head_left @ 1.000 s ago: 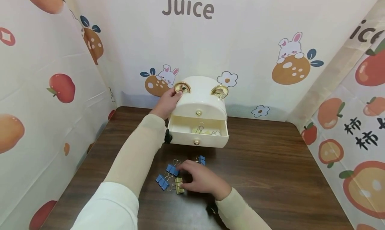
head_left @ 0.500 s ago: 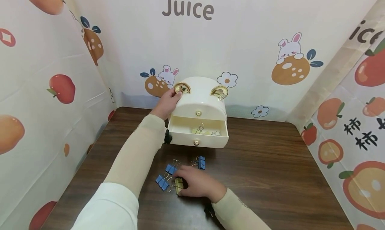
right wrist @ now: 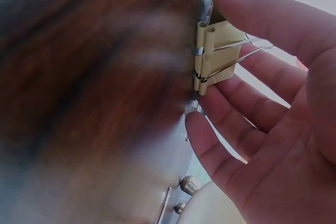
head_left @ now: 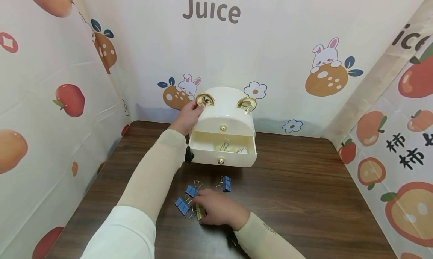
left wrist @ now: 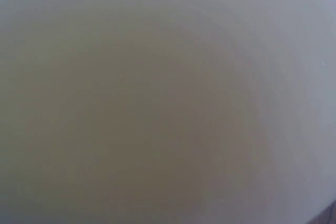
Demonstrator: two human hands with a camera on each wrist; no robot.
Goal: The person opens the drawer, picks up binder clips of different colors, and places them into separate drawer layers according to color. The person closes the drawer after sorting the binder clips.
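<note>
A white drawer box (head_left: 224,112) with a rounded top and gold ear-like rings stands at the back of the table. My left hand (head_left: 185,118) grips its upper left side by the left gold ring (head_left: 205,99). The lower drawer (head_left: 221,159) is pulled out, with yellowish binder clips (head_left: 224,145) inside. My right hand (head_left: 221,208) pinches a yellow binder clip (head_left: 200,212) at table level; in the right wrist view, thumb and fingers lie at opposite ends of the clip (right wrist: 223,51). Only a blurred pale surface fills the left wrist view.
Two blue binder clips (head_left: 182,205) (head_left: 192,191) lie just left of the right hand. Another blue binder clip (head_left: 226,184) lies between that hand and the drawer. Printed cloth (head_left: 287,56) hangs behind the table (head_left: 304,184) and along both sides.
My right hand has shifted slightly down in the head view, and its fingers have come round the yellow clip. The blue clip near the drawer is uncovered. The left hand has stayed put.
</note>
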